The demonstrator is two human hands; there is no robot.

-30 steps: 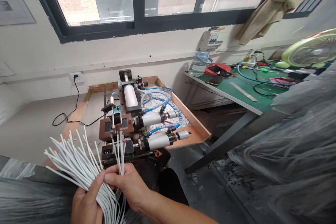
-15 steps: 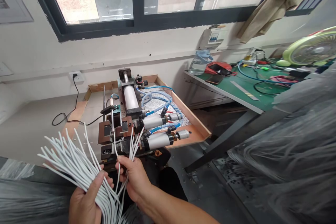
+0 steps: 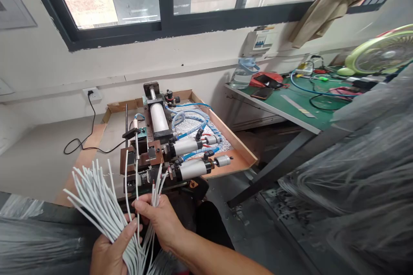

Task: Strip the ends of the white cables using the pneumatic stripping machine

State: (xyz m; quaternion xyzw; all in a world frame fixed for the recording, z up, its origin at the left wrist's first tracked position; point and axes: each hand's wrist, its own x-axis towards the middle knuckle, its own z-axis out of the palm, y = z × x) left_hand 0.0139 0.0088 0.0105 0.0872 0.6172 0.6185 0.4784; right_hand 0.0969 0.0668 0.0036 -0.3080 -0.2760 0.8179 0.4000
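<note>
My left hand (image 3: pixel 112 247) is closed round a thick bundle of white cables (image 3: pixel 97 206), their cut ends fanned out to the upper left. Between thumb and forefinger, my right hand (image 3: pixel 158 215) pinches a single white cable (image 3: pixel 137 184) that points up at the pneumatic machine (image 3: pixel 142 157). Whether its tip is inside the machine or just in front, I cannot tell. A smaller group of white cables (image 3: pixel 156 193) also sits in my right hand, with reddish wire showing at some ends. One more cable (image 3: pixel 126 180) stands up beside the pinched one.
The machine's silver cylinders (image 3: pixel 193 169) and blue air hoses (image 3: pixel 193 116) lie in a wooden-edged tray (image 3: pixel 232 142). To the right stands a green table (image 3: pixel 284 111) with a water jug (image 3: pixel 242 73), a phone (image 3: pixel 262 93) and a fan (image 3: pixel 387 53). Plastic-wrapped cables (image 3: pixel 355 197) fill the right side.
My left hand and its bundle have moved right, nearer my right hand. The right hand has shifted slightly left and down with its cables. Another cable now stands apart from the bundle.
</note>
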